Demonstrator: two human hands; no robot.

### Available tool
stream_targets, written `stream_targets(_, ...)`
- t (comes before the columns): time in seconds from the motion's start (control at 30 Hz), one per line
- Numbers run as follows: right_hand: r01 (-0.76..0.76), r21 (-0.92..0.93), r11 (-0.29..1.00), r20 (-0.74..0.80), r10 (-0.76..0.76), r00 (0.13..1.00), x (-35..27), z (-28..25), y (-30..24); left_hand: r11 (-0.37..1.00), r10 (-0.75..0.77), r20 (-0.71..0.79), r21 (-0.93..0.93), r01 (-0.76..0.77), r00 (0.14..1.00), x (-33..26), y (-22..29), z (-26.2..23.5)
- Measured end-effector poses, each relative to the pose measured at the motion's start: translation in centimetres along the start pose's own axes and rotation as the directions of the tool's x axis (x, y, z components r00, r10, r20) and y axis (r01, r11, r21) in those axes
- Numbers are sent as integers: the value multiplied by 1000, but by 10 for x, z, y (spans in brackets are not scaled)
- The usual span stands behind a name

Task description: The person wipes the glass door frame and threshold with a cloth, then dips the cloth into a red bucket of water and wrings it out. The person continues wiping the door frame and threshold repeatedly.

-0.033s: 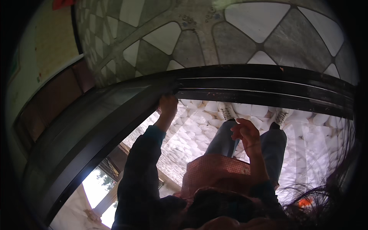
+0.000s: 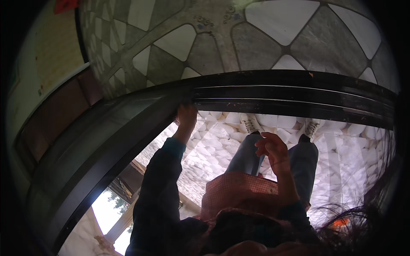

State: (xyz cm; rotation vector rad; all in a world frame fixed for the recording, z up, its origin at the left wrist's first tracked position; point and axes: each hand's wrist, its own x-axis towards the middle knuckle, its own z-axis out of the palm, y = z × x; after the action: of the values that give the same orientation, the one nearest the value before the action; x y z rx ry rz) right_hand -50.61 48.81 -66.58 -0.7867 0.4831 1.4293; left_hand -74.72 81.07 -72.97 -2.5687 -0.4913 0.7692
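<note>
My left hand (image 2: 187, 116) is closed at the edge of a dark-framed sliding glass door (image 2: 128, 141), near the end that meets the floor track. Its fingertips are partly hidden against the frame. Below and right of the track (image 2: 294, 91), my right hand (image 2: 275, 150) hangs in the air in front of my legs. Its fingers are loosely bent and somewhat apart, with nothing seen in them. A reddish checked apron (image 2: 239, 190) covers my lap.
Beyond the track lies a patterned grey and white tile floor (image 2: 258, 47). My white laced shoes (image 2: 311, 128) stand on a surface with a white pebble pattern (image 2: 222, 132). A brown panel (image 2: 60, 115) runs along the wall at the left.
The whole view has shifted slightly, with the floor and track a little further left. Both hands keep nearly the same pose, and the door shows no clear movement.
</note>
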Motion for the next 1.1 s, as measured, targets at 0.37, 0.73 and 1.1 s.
stream_targets(0.37,-24,-95,995,42,28,999,12,7,13,634,355,367,-771,67,860,-43,32,-136)
stream_targets(0.73,-284,-324,902,-228,216,949,-47,-78,15,998,-67,61,25,65,996,-112,-89,-200)
stream_targets(1.1,-248,-417,874,-220,167,961,-114,-77,-28,849,-431,280,-197,490,858,-164,-162,-304)
